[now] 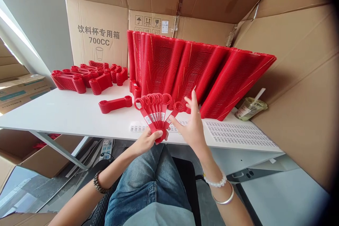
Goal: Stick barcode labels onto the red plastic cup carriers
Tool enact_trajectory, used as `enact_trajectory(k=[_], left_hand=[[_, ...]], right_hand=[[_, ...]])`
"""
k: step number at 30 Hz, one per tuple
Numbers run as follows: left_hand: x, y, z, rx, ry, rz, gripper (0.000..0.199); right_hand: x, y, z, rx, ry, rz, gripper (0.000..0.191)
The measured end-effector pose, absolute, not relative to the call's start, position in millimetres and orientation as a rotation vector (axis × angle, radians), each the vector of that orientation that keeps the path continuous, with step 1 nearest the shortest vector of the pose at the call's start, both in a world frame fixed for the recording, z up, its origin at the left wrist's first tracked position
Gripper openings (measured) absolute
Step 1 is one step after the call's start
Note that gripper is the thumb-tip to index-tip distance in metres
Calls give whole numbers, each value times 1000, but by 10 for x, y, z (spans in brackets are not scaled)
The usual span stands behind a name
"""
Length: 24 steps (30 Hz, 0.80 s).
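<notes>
My left hand (148, 140) grips a fan of several red plastic pieces (156, 113) by their lower ends, above the table's front edge. The pieces have ring-shaped ends and carry small white labels. My right hand (194, 123) is beside the rightmost piece, its thumb at the label there and its other fingers raised and apart. Behind the fan rise tall stacks of the same red pieces (161, 63). One short red stack (115, 104) lies left of the fan. A sheet of small white labels (238, 133) lies to the right, and a strip of labels (136, 128) runs under the fan.
More short red stacks (79, 77) sit at the table's back left. A tilted drink cup (250, 108) with a straw stands at the right. Cardboard (97, 42) walls the back and right sides of the white table (79, 113). An open box (47, 159) is below left.
</notes>
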State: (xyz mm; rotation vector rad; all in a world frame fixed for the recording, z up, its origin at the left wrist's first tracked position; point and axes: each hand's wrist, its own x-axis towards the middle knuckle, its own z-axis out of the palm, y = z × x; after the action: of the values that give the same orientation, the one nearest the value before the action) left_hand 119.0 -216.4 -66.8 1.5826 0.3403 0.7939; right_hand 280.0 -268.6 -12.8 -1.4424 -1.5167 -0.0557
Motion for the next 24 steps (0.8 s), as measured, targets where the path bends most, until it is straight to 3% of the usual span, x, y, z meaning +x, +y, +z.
enact_trajectory(k=[3, 10, 16, 21, 24], left_hand=[[1175, -2177, -660, 1634, 336, 758, 42], [1192, -2228, -714, 1647, 297, 653, 35], [1195, -2254, -673, 1529, 335, 547, 30], [1166, -2318, -633, 1430, 225, 315, 29], [1163, -2400, -615, 1402, 113, 145, 27]], right_hand=[[2809, -2702, -242, -1435, -1433, 126, 103], [2822, -2769, -365, -1327, -1176, 142, 73], [2944, -2868, -449, -1360, -1125, 282, 69], [3000, -2978, -485, -1277, -1071, 436, 52], [3005, -3017, -451, -1207, -1016, 572, 53]])
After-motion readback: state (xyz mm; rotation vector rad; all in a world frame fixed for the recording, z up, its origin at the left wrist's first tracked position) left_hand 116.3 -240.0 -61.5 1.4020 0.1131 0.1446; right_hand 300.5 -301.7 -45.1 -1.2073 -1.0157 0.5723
